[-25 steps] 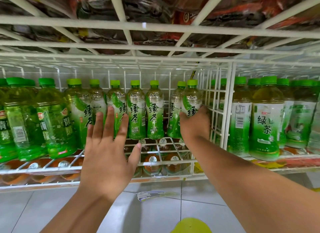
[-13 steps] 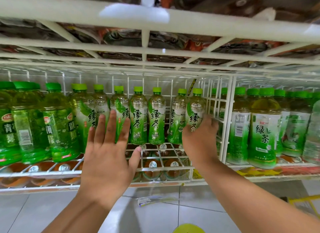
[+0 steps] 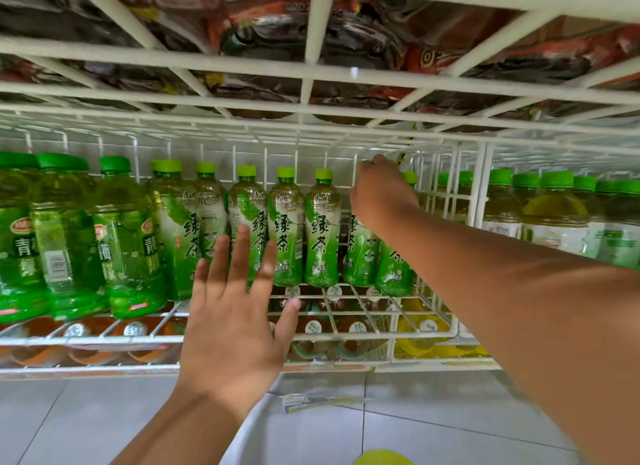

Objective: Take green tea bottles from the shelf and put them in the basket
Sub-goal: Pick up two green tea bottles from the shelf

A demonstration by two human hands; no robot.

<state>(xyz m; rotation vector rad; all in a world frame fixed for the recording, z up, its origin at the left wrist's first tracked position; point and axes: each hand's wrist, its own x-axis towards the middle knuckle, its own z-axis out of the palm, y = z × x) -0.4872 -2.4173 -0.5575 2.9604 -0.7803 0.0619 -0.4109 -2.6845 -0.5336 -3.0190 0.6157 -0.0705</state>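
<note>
The right hand (image 3: 382, 196) is raised to the neck and cap region of the green tea bottle (image 3: 360, 253) second from the right end of the row; the fingers lie behind the hand, so it cannot be determined whether they grip the neck or only touch it. The left hand (image 3: 239, 312) is released, fingers straight and spread, held in front of the bottle row (image 3: 287, 232) at label height; contact with a bottle cannot be confirmed. All green tea bottles stand upright on the wire shelf (image 3: 346, 336), side by side, with larger green bottles (image 3: 72, 243) left of the row and a wire divider (image 3: 481, 187) to its right. The basket is not identifiable; only a yellow-green edge (image 3: 382, 457) shows below the shelf at the floor. Handling assessment: each bottle appears full, hence moderately heavy for one hand, with a thin plastic wall likely to yield under squeeze and a smooth label sleeve that may slip. Recommended hold: wrap the body at the label, or the firmer neck below the cap. Lift clear of the upper rack (image 3: 311, 80) and neighbouring bottles to avoid toppling them.
</note>
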